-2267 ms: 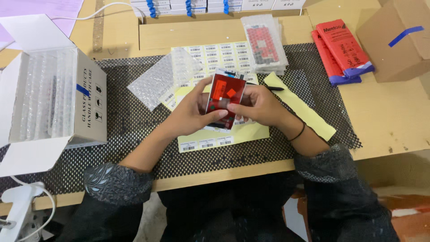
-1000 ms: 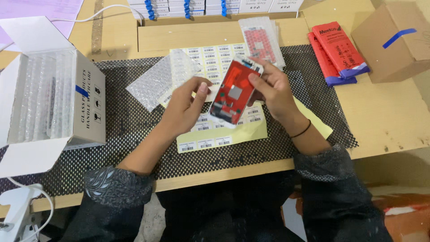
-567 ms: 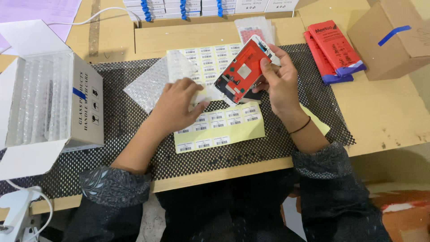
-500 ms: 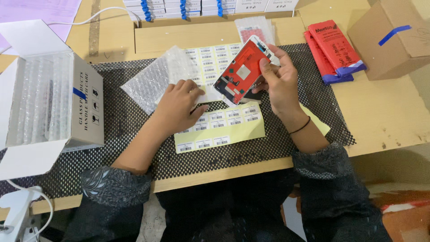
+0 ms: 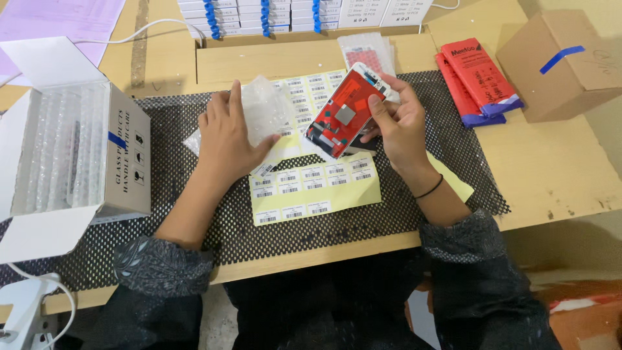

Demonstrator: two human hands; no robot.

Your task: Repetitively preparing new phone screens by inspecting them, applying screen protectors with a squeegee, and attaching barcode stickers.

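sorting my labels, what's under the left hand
The left hand rests on a clear bubble-wrap bag, which lies over a yellow label sheet on the black mesh mat. One label shows by the thumb; what is under the palm is hidden.

A taped cardboard box (image 5: 570,61) sits near red packets (image 5: 476,78), apparently stacked.

Red phone screen panel (image 5: 343,113), grey square at centre, tilted, held off mat. Clear bubble-wrap pouch (image 5: 262,110) flat, overlapping yellow label sheet (image 5: 311,188).
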